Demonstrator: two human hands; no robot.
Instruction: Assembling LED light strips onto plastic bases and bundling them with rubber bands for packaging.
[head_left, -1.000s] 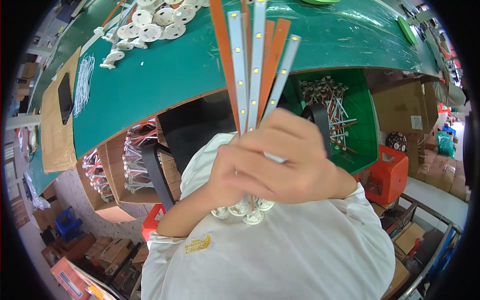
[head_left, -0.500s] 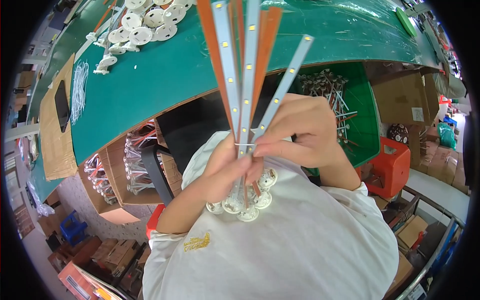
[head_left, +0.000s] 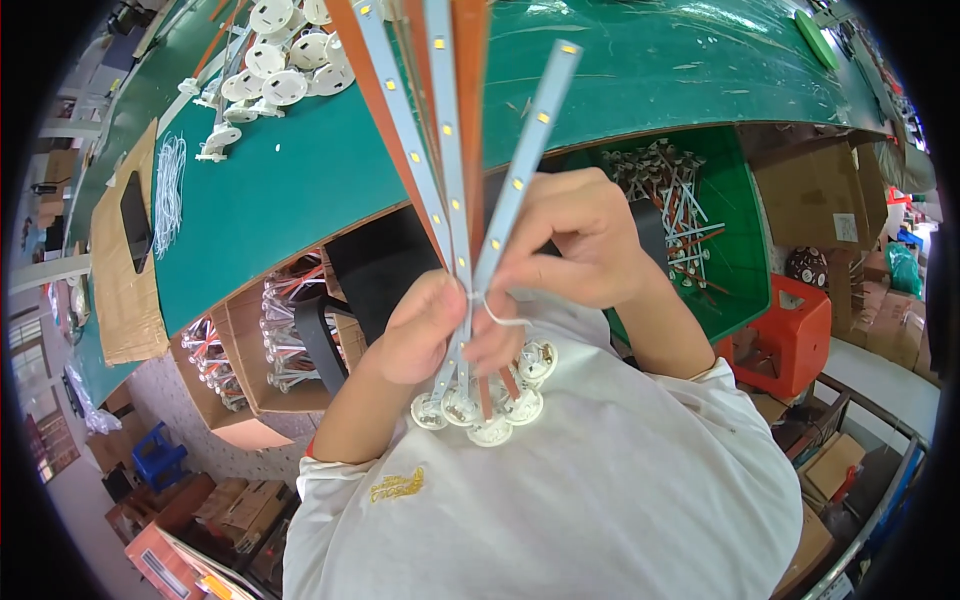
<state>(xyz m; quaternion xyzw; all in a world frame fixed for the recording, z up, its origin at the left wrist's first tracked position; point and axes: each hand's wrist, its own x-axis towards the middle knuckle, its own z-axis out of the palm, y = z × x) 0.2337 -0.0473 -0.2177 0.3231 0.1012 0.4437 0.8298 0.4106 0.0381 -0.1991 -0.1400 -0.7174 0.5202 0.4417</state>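
A long green tabletop [head_left: 300, 190] is seen curving across the upper part of the head view, with a brown cardboard sheet [head_left: 120, 270] laid at its left end. Below the tabletop's edge a green bin [head_left: 745, 250] is set, partly filled with finished strip assemblies; at the left, cardboard boxes [head_left: 270, 350] of wired parts are stacked under the edge. On the tabletop's far left a cluster of white round bases [head_left: 280, 60] is left unbundled.

In front of the white shirt [head_left: 600, 500] a bundle of LED strips [head_left: 450, 180] is held upright, fanned out at the top, with round white end caps [head_left: 485, 405] gathered at the bottom. The bundle is gripped low down by the left hand [head_left: 420, 330], whose fingers are curled closed around the strips. The right hand [head_left: 580, 245] is pressed against the bundle's other side, its fingertips pinching a thin white tie [head_left: 500, 315] that is looped about the strips just beside the left thumb.

The gathering appears to be done; the tying is judged to be underway, the loop not yet drawn tight, and the loose bases suggest more bundles remain.
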